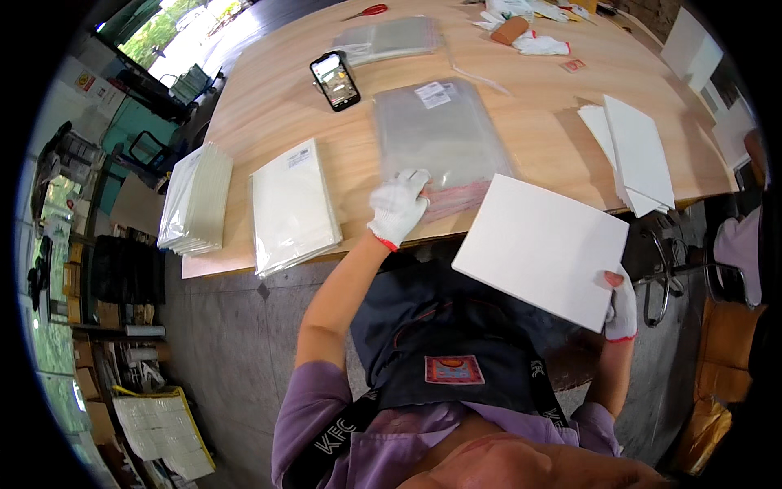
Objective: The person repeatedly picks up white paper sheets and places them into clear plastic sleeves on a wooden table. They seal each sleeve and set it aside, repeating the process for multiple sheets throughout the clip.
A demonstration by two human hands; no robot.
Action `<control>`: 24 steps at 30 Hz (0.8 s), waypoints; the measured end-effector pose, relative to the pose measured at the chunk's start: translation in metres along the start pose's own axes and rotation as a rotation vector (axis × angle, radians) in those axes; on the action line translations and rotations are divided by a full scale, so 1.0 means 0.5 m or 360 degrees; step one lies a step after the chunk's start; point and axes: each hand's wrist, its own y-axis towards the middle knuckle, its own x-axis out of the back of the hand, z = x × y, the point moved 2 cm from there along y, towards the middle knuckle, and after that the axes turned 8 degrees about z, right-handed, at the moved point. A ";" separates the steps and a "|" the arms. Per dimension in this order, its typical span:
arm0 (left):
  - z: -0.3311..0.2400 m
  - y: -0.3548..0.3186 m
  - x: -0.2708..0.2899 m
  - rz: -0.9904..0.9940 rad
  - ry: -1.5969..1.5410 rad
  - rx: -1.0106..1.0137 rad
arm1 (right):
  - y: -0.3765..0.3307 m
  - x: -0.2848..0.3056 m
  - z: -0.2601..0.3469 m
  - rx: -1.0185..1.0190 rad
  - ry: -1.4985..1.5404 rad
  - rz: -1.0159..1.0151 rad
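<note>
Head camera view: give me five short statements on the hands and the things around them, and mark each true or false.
1. The right hand holds a white board. True.
2. The left hand is at the near end of the stack of clear bags. True.
3. The left hand is bare. False: it wears a white glove with a red edge at the wrist.
4. Red-handled scissors lie on the table, farther off than the phone. True.
5. The stack of clear bags lies to the right of the white board. False: it lies to the left of it.
</note>
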 end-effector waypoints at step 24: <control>-0.041 -0.053 0.026 0.0093 -0.0484 -0.0102 | 0.025 -0.062 -0.124 -0.0121 0.0656 -0.0055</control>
